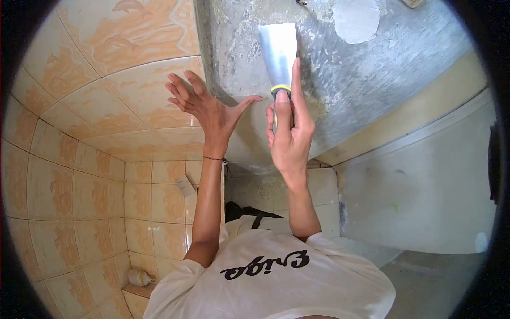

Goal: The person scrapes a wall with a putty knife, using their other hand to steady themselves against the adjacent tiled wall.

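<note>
My right hand [291, 125] is wrapped round the dark handle of a putty knife [279, 53]. Its wide metal blade points up and away from me, with a yellow ring where blade meets handle. My index finger lies stretched along the blade's edge. Behind the blade is a rough grey cement surface [340, 80] with pale, patchy marks. To the left, my left hand [207, 109] is raised and holds nothing, fingers spread and thumb reaching toward the putty knife. It overlaps the edge between the tiles and the cement in this view.
Beige tiles [143, 95] with orange dolphin patterns cover the left side. A round whitish patch [356, 21] marks the cement at upper right. A pale door-like panel [419, 181] stands on the right. At lower left, a whitish container [139, 277] rests on a ledge.
</note>
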Action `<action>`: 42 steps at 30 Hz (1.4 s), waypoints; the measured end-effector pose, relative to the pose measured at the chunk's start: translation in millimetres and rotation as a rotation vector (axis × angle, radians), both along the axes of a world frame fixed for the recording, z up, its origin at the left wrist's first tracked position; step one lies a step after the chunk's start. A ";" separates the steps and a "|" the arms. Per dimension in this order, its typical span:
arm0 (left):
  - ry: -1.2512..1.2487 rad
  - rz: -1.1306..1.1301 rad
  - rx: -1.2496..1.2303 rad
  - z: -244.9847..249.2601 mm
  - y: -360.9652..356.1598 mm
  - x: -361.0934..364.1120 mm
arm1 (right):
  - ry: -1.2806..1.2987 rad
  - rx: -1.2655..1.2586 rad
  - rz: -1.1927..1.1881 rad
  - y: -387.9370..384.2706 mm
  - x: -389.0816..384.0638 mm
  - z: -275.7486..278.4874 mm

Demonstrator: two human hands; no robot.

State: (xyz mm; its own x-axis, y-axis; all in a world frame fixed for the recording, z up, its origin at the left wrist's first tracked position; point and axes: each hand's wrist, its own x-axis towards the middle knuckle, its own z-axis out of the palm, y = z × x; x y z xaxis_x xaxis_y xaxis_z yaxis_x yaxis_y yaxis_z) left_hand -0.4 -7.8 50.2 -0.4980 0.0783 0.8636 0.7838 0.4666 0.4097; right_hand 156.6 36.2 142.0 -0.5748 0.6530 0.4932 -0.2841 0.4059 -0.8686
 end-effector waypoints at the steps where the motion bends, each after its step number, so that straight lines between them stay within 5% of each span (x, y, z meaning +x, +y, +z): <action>1: -0.005 0.002 0.001 0.1 0.4 -0.7 | 0.001 0.002 -0.001 -0.9 -1.0 -2.8; 42: -0.010 0.006 -0.004 0.8 -0.6 -0.6 | 0.008 -0.089 0.051 -1.2 2.0 12.2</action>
State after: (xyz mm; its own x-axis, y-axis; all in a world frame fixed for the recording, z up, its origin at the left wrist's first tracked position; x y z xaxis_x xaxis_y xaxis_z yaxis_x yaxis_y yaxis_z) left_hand -0.9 -8.4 51.0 -0.5069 0.0788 0.8584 0.7769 0.4731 0.4154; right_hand 158.6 35.0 154.1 -0.6046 0.6644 0.4393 -0.3097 0.3120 -0.8982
